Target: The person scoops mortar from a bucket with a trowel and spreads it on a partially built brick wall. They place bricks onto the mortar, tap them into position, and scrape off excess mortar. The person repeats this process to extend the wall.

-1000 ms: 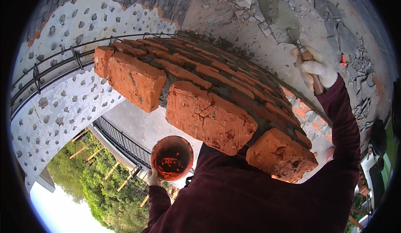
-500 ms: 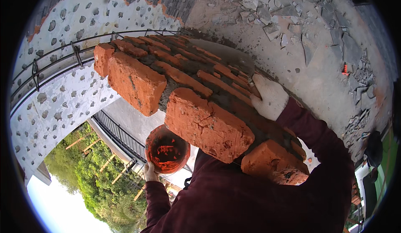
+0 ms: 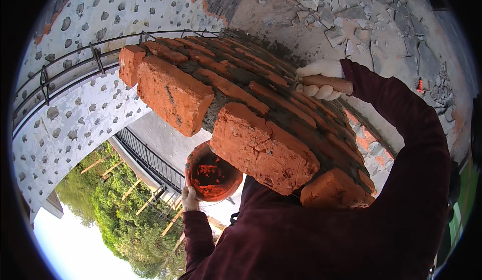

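My right hand [image 3: 321, 82], in a white glove, is closed around the wooden handle of a trowel [image 3: 339, 85] at the far face of a red brick wall [image 3: 261, 144]. The trowel's blade is hardly visible from here. Grey mortar fills the joints between the bricks, and several bricks of the top row are rough and chipped. On the near side, my gloved left hand [image 3: 190, 198] grips the rim of a round, orange-stained bucket [image 3: 213, 172]. Reddish residue coats the inside of the bucket.
A steel rebar cage [image 3: 95, 59] runs from the wall's far end to the left, before a pitted white wall [image 3: 65, 99]. Broken slabs [image 3: 371, 54] litter the floor beyond the bricks. A black railing [image 3: 150, 154] and trees [image 3: 120, 199] lie at lower left.
My right hand has risen and turned on the trowel, so the handle now shows and the blade no longer lies in plain sight. The left hand still holds the bucket; the view has shifted slightly.
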Available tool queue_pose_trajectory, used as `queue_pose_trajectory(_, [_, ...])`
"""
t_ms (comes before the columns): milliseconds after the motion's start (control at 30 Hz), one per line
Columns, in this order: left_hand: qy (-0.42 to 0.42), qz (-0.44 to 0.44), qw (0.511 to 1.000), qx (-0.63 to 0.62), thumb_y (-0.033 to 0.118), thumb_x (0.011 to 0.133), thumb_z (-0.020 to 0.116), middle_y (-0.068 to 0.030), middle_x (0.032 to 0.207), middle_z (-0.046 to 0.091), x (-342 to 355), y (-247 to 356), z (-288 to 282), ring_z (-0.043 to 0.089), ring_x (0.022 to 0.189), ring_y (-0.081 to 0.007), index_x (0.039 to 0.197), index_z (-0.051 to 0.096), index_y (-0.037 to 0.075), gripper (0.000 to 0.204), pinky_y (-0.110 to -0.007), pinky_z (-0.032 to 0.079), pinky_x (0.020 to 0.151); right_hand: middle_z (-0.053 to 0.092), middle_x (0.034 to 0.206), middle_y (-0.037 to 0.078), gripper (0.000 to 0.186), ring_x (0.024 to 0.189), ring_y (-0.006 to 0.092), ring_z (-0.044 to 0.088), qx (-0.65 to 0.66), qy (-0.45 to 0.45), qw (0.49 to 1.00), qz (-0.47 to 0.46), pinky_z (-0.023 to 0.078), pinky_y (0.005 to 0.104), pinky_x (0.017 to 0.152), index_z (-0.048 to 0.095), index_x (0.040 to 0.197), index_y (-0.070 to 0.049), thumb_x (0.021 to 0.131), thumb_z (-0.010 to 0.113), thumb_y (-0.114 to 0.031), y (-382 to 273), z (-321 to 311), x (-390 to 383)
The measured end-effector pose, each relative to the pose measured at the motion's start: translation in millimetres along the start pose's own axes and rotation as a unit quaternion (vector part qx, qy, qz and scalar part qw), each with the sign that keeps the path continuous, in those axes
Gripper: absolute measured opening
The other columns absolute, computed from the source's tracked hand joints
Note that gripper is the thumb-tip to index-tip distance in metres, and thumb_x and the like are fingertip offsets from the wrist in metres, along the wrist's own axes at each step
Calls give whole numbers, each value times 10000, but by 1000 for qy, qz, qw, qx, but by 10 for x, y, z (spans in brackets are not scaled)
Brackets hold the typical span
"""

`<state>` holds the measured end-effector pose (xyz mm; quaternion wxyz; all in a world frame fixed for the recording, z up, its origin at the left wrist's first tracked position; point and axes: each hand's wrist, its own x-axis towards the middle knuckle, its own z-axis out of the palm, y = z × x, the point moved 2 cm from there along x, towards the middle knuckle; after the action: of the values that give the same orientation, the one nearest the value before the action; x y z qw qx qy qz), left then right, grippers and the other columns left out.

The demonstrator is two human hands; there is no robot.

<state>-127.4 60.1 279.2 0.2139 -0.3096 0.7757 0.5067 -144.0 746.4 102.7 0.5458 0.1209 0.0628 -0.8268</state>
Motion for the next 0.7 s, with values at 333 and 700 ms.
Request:
queue_pose_trajectory(333, [-58,-4,998,28,224,1040,649,-42,901,688,-27,2,314,678,688,-151,1051,585,78,160,-313,606,597,632,681,58,443,414,161,537,-211,105,972,0,408,319,305,575,1177,-9,1090,483,-434,-185,806,-160])
queue_pose_trajectory(700, [-57,36,998,1,238,1043,658,-30,913,679,123,349,514,652,717,-132,1033,576,77,181,-292,578,674,619,769,33,471,561,98,542,-335,102,937,0,456,264,471,664,1139,9,1059,574,-447,374,727,-1051])
